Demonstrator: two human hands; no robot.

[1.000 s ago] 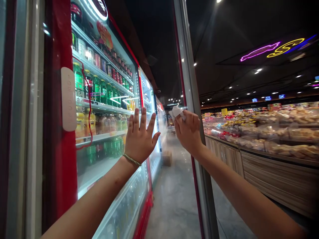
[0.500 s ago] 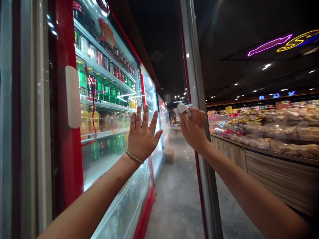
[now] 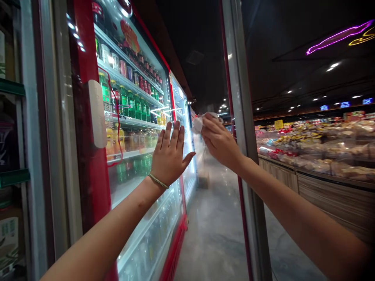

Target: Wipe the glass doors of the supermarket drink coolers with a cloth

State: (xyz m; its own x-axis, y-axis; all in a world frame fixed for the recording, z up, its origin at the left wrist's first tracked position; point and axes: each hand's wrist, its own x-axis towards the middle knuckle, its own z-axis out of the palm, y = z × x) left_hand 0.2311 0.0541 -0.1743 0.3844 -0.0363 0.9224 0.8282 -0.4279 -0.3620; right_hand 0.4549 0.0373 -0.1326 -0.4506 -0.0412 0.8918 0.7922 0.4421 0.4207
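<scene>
My left hand [image 3: 170, 154] lies flat with fingers spread against the glass door [image 3: 140, 164] of a red-framed drinks cooler. My right hand [image 3: 218, 140] is closed on a crumpled white cloth [image 3: 199, 121], held up near the cooler's far edge, left of a grey door edge [image 3: 240, 117]. A thin band circles my left wrist. Behind the glass stand rows of green bottles [image 3: 131, 107], yellow bottles and cans on lit shelves.
A white door handle [image 3: 97, 114] is fixed on the cooler's red frame. More lit coolers run down the left of a grey shop aisle [image 3: 211, 226]. Wooden counters [image 3: 325, 191] with packed food line the right. Darker shelves stand at far left.
My right hand with the cloth has moved left, from in front of the grey door edge toward the cooler glass. The view has turned slightly left. My left hand stays flat on the glass.
</scene>
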